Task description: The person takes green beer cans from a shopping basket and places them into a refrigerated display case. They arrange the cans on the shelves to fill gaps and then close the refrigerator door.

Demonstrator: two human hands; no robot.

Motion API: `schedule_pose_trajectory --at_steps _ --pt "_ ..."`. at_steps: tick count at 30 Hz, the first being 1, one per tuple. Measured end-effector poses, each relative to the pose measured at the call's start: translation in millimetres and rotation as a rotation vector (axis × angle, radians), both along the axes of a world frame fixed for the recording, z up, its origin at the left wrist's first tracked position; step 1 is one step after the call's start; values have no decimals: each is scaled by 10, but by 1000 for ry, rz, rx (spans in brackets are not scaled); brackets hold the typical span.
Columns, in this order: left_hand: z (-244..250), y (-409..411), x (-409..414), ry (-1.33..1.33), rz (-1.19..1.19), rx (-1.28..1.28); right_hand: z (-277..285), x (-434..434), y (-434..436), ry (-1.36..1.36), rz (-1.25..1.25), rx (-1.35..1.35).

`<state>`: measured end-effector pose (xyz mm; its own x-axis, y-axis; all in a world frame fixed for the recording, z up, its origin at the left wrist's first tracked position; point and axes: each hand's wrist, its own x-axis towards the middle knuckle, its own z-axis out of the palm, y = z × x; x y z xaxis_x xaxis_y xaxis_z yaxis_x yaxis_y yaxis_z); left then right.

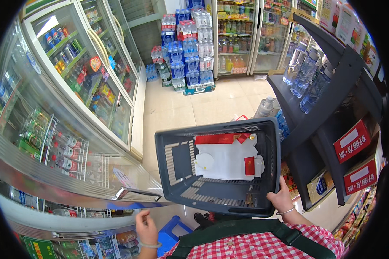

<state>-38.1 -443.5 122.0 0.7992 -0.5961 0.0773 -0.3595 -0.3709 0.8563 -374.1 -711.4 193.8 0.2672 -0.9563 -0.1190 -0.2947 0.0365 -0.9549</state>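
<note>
My right hand (pixel 279 195) grips the right rim of a dark grey plastic shopping basket (pixel 176 191), thumb over the edge. The basket is tipped so its inside faces me. On its bottom lies a flattened white cardboard piece (pixel 225 160) with red printed parts. My left hand (pixel 146 226) is raised beside the basket's lower left, its fingers loosely bent and nothing seen in it. Nearest to it are the metal handle (pixel 137 193) of a glass-fronted cooler and a blue plastic stool (pixel 171 234) below.
Glass-door drink coolers (pixel 84 77) line the left side. Stacked shrink-wrapped bottle packs (pixel 188 51) stand at the back, beside more drink fridges (pixel 236 39). A dark shelf unit (pixel 324 106) holding water bottles (pixel 303 74) and red boxes (pixel 353 140) rises close on the right.
</note>
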Motion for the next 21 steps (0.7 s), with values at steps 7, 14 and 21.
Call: schedule_pose_trajectory --at_steps 7,14,21 --pt "-90 36 31 131 315 -266 306 235 -79 328 313 -423" --pt "-58 -12 -104 123 278 -276 435 284 -50 359 381 -372" --pt "-196 -66 -105 18 288 -269 293 101 -150 346 433 -373"
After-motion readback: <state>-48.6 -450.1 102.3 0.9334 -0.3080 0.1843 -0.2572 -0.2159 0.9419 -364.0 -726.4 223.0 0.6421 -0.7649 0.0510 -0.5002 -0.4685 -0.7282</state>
